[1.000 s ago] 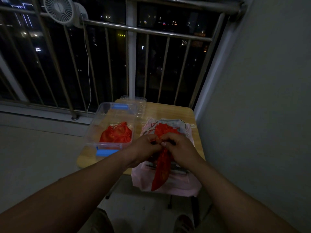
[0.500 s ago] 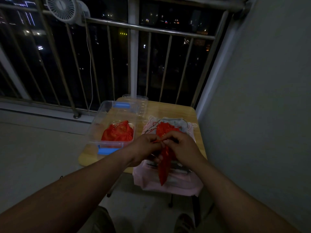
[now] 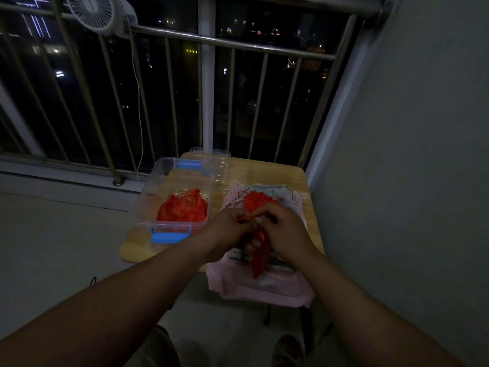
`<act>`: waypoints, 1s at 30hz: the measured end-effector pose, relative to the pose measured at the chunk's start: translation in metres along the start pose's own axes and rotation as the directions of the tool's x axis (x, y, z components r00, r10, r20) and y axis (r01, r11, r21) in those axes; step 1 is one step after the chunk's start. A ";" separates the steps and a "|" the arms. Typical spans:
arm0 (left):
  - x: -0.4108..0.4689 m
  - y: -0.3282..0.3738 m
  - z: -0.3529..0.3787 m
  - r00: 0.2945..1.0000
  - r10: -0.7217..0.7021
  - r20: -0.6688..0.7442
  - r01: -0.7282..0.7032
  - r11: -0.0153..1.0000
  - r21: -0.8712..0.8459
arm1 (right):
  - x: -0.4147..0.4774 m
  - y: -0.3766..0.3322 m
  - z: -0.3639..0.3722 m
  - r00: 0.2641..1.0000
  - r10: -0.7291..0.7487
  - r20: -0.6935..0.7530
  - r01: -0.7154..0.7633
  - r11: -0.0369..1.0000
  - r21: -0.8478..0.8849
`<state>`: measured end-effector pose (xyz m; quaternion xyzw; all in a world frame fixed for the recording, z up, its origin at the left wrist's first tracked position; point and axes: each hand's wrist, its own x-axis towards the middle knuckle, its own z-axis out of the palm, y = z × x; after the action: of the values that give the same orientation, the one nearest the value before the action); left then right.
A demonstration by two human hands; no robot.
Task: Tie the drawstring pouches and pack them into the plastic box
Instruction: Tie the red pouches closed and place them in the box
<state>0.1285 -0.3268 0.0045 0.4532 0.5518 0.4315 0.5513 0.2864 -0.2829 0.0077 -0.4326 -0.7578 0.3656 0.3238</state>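
A red drawstring pouch (image 3: 260, 254) hangs from both hands above the table's right half. My left hand (image 3: 229, 225) pinches its red string, and my right hand (image 3: 284, 229) grips the pouch's gathered neck and string. Under them lies a pile of pouches (image 3: 264, 201), red on top, over pink and grey ones that droop off the table's near edge. To the left stands the clear plastic box (image 3: 148, 197) with blue latches, and red tied pouches (image 3: 184, 206) lie inside it.
The small wooden table (image 3: 267, 170) stands against a metal balcony railing (image 3: 227, 46). The box's clear lid (image 3: 211, 161) lies behind the box. A white fan (image 3: 99, 11) is clipped to the railing at upper left. A grey wall (image 3: 410, 154) closes the right side.
The hanging pouch has risen a little and looks shorter and more bunched. Both hands stay together at its neck, working the string.
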 end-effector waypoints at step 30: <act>-0.007 0.006 0.004 0.995 -0.070 0.069 0.079 0.986 -0.147 | 0.001 -0.001 -0.006 0.989 0.145 0.020 -0.144 0.938 0.316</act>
<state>0.1329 -0.3322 0.0121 0.4032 0.5165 0.4360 0.6169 0.2903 -0.2811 0.0117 -0.4302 -0.6549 0.5044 0.3628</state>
